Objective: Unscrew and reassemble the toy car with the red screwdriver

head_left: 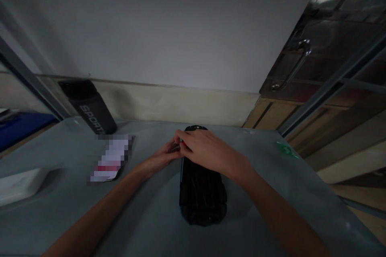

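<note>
A long black device [202,192] with ribbed sections lies lengthwise in the middle of the grey table [150,217]. My right hand [208,150] lies across its upper part, fingers curled and pinched at the left edge on a small red bit. My left hand [167,154] meets it from the left, fingers curled against the same spot. What the fingertips hold is too small to name.
A dark bottle [92,108] lettered "SPORT" stands at the back left against the wall. A white and red card [111,158] lies in front of it. A white box [18,184] sits at the far left. A green scrap [286,149] lies at right, beside a metal door handle [297,62].
</note>
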The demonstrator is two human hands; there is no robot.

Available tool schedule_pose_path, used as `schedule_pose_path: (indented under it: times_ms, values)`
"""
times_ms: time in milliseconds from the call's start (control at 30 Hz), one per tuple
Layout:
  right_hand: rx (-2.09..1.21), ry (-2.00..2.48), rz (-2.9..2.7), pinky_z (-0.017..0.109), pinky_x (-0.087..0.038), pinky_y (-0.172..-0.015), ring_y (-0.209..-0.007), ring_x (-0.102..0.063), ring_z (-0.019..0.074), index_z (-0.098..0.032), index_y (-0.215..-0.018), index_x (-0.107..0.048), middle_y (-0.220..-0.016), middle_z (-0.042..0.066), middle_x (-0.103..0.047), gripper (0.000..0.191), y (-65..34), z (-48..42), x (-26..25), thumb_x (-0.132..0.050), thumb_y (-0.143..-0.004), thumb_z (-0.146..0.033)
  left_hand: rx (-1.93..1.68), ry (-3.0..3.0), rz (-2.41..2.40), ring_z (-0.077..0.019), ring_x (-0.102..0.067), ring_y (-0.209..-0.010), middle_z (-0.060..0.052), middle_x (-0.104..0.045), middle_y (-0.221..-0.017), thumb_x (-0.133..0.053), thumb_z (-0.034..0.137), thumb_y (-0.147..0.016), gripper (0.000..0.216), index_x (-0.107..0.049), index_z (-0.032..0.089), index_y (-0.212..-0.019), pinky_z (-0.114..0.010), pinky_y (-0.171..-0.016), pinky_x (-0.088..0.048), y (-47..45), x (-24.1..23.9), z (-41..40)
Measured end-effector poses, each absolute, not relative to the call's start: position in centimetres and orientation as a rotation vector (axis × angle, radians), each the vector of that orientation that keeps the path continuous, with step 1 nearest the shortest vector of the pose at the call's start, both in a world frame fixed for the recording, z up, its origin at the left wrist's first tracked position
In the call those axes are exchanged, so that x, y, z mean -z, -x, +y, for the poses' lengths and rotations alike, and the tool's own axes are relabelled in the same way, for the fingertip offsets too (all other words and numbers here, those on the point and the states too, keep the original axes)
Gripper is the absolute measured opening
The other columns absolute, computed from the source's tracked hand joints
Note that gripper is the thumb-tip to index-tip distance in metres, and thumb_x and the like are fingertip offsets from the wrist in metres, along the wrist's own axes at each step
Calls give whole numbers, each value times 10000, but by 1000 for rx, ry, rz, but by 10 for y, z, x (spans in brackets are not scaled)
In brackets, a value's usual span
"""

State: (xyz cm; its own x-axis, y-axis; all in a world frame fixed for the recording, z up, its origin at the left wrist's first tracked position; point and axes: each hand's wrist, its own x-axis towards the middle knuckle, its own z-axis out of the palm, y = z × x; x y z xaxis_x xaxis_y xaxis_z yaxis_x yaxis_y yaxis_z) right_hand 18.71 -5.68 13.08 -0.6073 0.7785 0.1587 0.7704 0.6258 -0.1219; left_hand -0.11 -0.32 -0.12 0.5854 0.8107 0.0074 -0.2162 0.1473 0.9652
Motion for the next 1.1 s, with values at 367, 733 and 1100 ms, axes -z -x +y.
schedule_pose_path:
  times_ms: [367,733,1100]
  values:
    - [12,1308,-2640,340,-457,-767,-908,-745,237,-155,-1215,-683,-1032,108,-813,200,-184,-61,-133,-543,-1079,-200,-807,-1197,608,-314,-628,-1407,-13,-788,-1292,-888,259,-778,467,-729,272,-1217,-418,-1230,-421,2,-2,-5]
    - [25,1327,-2652,338,-427,-730,-846,-729,222,-166,-1170,-686,-992,98,-807,184,-187,-59,-132,-536,-1095,-241,-812,-1171,582,-342,-620,-1418,-86,-758,-1380,-943,291,-754,601,-710,264,-1308,-496,-1258,-399,2,4,0]
    - [68,1405,-2680,347,-393,-717,-816,-723,216,-168,-1136,-731,-953,102,-812,284,-185,-59,-136,-460,-1146,-251,-790,-1169,663,-354,-555,-1488,-60,-757,-1375,-900,259,-783,646,-681,262,-1391,-456,-1250,-396,2,-5,-7]
